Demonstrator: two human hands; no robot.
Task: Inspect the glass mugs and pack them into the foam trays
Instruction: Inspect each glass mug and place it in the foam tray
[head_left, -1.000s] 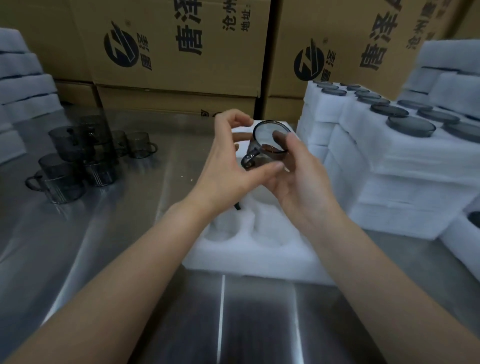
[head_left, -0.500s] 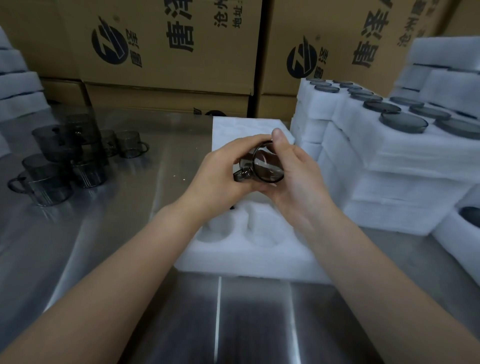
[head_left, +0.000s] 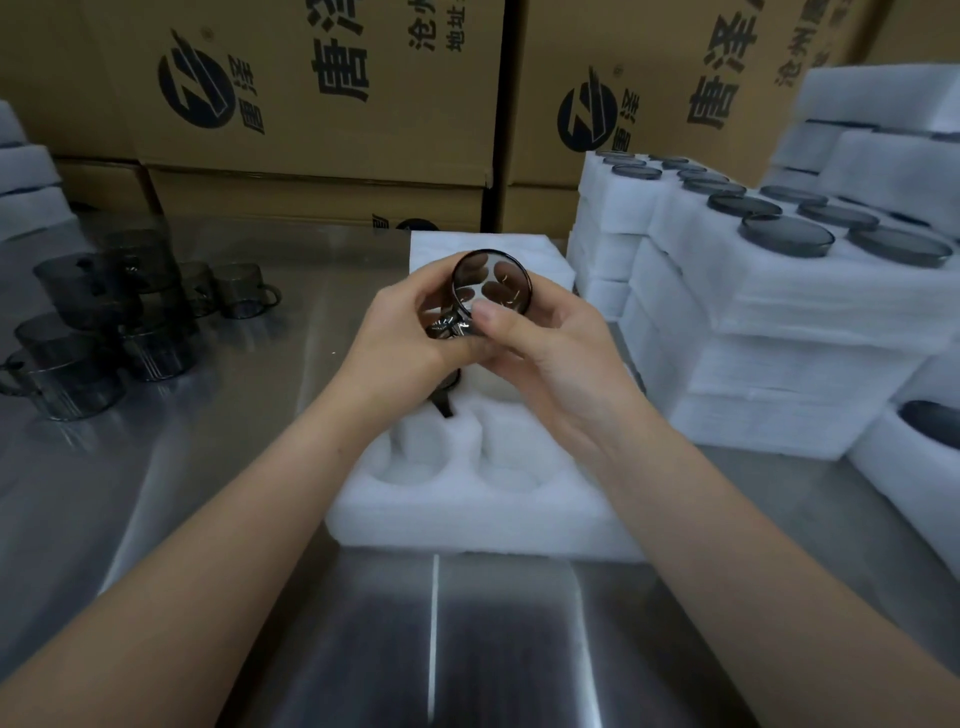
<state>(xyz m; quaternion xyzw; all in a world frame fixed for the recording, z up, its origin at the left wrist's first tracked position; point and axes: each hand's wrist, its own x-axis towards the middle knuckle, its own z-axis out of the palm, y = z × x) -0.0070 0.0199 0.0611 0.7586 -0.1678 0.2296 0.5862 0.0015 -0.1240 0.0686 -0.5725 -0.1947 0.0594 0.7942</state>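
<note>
Left hand (head_left: 410, 338) and right hand (head_left: 550, 358) gripped one smoky glass mug (head_left: 491, 283) between them, tipped on its side, foam tray (head_left: 467, 514) lay just below, loose mugs (head_left: 104, 322) stood well left, packed trays (head_left: 779, 291) right.

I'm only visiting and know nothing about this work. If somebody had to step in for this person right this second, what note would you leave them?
Hands: left hand and right hand both grip one glass mug, held up over the open foam tray.
Tray: its two nearest pockets are empty; something dark under the hands is mostly hidden.
Done: the stacked trays on the right look filled.
Left: finish checking this mug, seat it in a pocket, then go through the loose mugs on the left of the steel table.
</note>
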